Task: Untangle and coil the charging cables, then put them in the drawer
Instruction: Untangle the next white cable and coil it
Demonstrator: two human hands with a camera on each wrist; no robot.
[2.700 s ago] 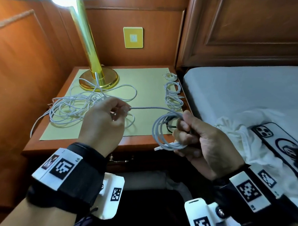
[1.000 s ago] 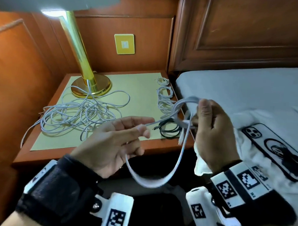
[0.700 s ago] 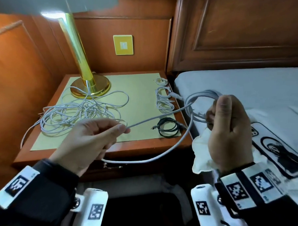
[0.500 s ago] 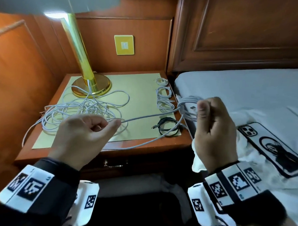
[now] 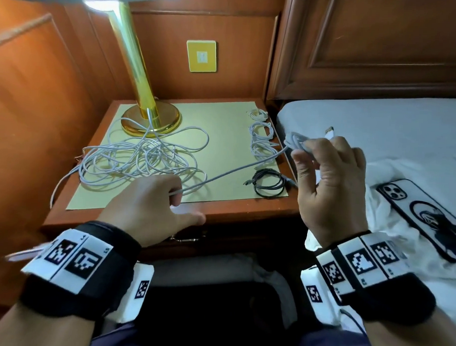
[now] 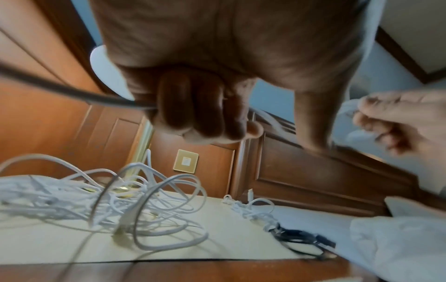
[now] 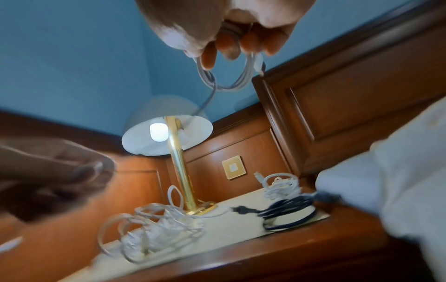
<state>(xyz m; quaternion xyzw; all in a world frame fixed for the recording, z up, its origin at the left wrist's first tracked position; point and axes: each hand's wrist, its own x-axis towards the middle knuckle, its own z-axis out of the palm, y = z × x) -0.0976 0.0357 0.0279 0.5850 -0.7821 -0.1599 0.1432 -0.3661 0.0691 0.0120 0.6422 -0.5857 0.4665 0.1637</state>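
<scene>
My right hand point(image 5: 324, 161) grips a small coil of grey cable point(image 5: 296, 143) above the nightstand's right edge; the coil point(image 7: 224, 76) hangs from its fingers in the right wrist view. A straight run of that cable point(image 5: 234, 171) stretches left to my left hand point(image 5: 152, 203), whose curled fingers point(image 6: 200, 106) hold it above the front edge. A tangle of white cables point(image 5: 141, 160) lies on the yellow mat point(image 5: 223, 136). Two coiled white cables point(image 5: 261, 140) and a coiled black cable point(image 5: 269, 183) lie along the mat's right side. The drawer front point(image 5: 218, 240) below the top is closed.
A brass lamp point(image 5: 151, 117) stands at the back left of the nightstand point(image 5: 241, 207). The bed point(image 5: 380, 127) lies to the right with a phone point(image 5: 426, 215) on a white cloth point(image 5: 391, 227). Wood panelling rises behind and to the left.
The loose run of cable between my hands has shortened and drawn straight. My right hand has kept winding the coil and now stands above the nightstand's right edge; my left hand has lowered.
</scene>
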